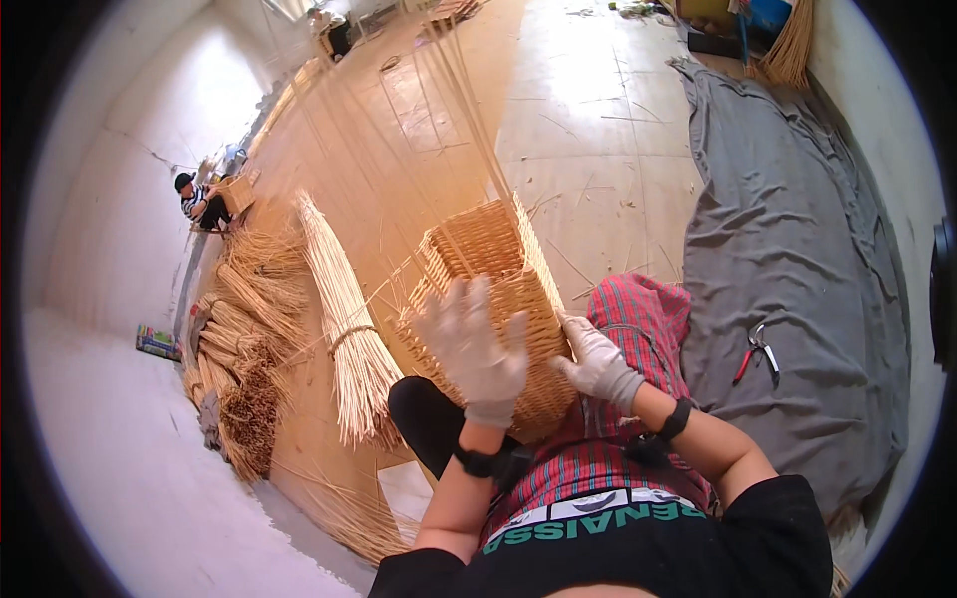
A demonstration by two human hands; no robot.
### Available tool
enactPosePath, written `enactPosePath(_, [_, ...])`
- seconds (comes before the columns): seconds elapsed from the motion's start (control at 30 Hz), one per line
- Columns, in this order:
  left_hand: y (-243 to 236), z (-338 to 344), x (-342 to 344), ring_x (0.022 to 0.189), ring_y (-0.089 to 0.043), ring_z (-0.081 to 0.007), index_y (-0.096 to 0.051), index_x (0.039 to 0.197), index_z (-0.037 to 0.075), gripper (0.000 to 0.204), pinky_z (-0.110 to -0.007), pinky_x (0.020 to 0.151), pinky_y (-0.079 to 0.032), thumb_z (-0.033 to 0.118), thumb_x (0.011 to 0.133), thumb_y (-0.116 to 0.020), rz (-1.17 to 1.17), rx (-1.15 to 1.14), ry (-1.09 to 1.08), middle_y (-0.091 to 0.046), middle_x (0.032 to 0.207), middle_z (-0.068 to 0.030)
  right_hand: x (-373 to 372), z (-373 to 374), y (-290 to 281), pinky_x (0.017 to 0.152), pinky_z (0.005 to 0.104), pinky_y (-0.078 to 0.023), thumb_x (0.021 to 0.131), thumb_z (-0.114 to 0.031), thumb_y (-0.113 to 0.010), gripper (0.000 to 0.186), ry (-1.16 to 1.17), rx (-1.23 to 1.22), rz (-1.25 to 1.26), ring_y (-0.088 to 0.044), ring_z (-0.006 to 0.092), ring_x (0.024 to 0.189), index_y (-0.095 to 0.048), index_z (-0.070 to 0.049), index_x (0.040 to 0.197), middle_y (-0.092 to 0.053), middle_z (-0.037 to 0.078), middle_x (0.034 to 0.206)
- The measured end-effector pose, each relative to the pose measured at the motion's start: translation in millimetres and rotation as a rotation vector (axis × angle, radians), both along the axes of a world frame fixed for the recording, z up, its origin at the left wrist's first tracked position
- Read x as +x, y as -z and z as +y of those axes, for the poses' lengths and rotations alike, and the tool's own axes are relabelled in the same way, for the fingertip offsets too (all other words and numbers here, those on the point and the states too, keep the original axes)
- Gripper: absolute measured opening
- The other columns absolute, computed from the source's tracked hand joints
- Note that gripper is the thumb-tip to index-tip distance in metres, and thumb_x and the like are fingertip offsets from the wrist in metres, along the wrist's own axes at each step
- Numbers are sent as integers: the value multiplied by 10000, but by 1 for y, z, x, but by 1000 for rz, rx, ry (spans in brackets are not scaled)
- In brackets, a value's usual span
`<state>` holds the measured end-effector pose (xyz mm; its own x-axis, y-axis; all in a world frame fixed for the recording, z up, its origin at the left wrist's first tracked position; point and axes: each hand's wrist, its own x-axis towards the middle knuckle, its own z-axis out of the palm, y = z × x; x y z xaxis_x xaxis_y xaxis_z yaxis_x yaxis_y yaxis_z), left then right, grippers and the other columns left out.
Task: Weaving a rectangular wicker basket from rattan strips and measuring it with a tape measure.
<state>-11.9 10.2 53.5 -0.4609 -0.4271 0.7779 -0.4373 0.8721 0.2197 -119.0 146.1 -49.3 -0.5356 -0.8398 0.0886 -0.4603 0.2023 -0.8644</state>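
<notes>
Wicker basket [543, 364] sits between our knees [421, 414], against the checked cloth's [658, 349] left edge, likely braced. Our right hand [598, 364] lies along its side, probably steadying; grip unclear. Left hand [471, 344]: fingers spread, gripping nothing.

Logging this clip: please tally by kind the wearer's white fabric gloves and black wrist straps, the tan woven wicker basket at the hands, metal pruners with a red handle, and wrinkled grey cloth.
White fabric gloves: 2
Black wrist straps: 2
Tan woven wicker basket: 1
Red-handled metal pruners: 1
Wrinkled grey cloth: 1
Total: 7
</notes>
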Motion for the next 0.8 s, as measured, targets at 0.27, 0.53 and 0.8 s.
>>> enactPosePath(0.27, [7,-40,-29,1322,-482,-357,-613,1202,65,495,-481,1166,-303,321,827,-810,-130,131,55,-618,1221,-140,-16,109,-81,847,469,-557,816,-228,-692,488,-834,489,274,-664,331,1043,-627,-210,1299,-680,106,1126])
enactPosePath(0.53, [13,-140,51,1202,-550,-268,-525,1321,9,531,-378,1071,-413,203,897,-779,117,278,-5,-585,1257,-124,21,112,-87,890,394,-476,811,-300,-717,421,-965,791,629,-587,246,1167,-669,-288,1228,-615,45,1213])
enactPosePath(0.8, [40,-189,103,1300,-512,-252,-505,1282,70,471,-354,1144,-370,180,912,-773,368,500,92,-559,1372,-122,-43,3,-59,920,350,-535,860,-148,-673,622,-620,124,-1023,-623,204,1055,-471,-113,1448,-573,92,1216])
